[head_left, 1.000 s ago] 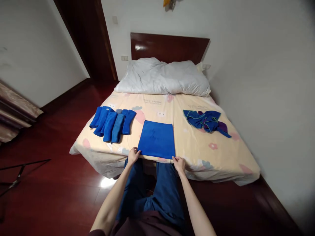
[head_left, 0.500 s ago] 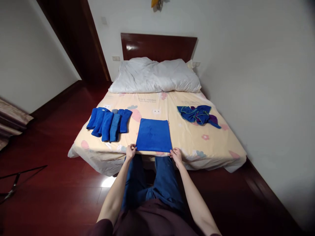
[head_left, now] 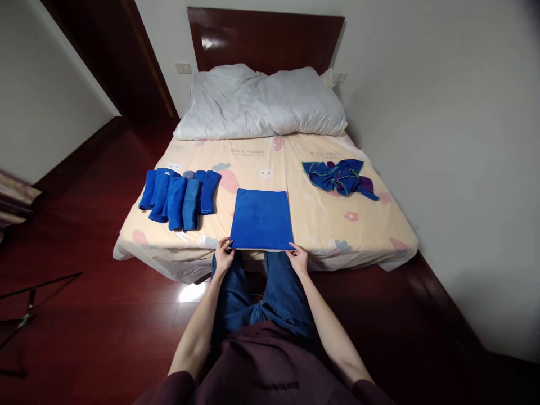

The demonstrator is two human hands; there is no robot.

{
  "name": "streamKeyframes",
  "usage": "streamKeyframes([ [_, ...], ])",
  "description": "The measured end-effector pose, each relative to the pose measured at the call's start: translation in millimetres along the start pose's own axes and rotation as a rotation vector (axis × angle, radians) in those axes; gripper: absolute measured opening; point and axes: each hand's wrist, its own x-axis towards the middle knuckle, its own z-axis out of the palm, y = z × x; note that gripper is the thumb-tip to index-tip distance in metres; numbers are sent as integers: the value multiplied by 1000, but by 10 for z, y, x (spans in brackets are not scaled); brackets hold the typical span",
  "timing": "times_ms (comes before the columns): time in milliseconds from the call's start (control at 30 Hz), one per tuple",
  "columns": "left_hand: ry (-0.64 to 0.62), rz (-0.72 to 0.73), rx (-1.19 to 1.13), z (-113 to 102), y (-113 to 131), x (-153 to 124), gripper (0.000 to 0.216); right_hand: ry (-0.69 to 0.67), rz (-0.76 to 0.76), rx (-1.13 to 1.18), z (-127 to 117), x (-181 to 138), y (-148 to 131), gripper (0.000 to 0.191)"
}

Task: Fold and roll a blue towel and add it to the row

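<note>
A flat blue towel (head_left: 261, 218) lies spread at the near edge of the bed (head_left: 295, 236). My left hand (head_left: 223, 256) pinches its near left corner. At the near right corner my right hand (head_left: 298, 258) has its fingers closed on the cloth. Both arms reach forward over my knees. To the left, several rolled blue towels (head_left: 179, 192) lie side by side on the sheet. A crumpled heap of blue and purple cloths (head_left: 340, 177) sits on the right side of the bed.
White pillows (head_left: 261, 101) lie against the dark wooden headboard (head_left: 265, 39). A white wall runs close along the bed's right side. Dark red wooden floor (head_left: 84, 253) surrounds the bed, with a dark doorway (head_left: 105, 50) at the left and a thin black stand (head_left: 25, 315) on the floor.
The view has tilted down and drawn slightly back. Both hands stay on the near corners of the flat blue towel, which keeps its place at the bed's edge.
</note>
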Motion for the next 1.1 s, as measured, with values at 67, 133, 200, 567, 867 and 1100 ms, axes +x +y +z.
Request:
streamKeyframes([
  [67,22,24,41,-8,17,40,32,64,-57,-107,22,17,-34,43],
  [133,14,53,76,-25,34,90,31,114,-131,-208,28,43,-84,37],
  [200,-19,107,107,-51,46,144,34,152,-209,-281,15,75,-140,36],
  [567,-418,297,87,-144,129,550,50,-244,-350,-200,-84,372,-210,47],
  [867,-360,328,4,-65,-107,706,48,-262,-185,-59,-106,529,-96,45],
  [1100,-350,312,1,-125,-141,699,44,-307,-169,-33,-198,589,-95,32],
])
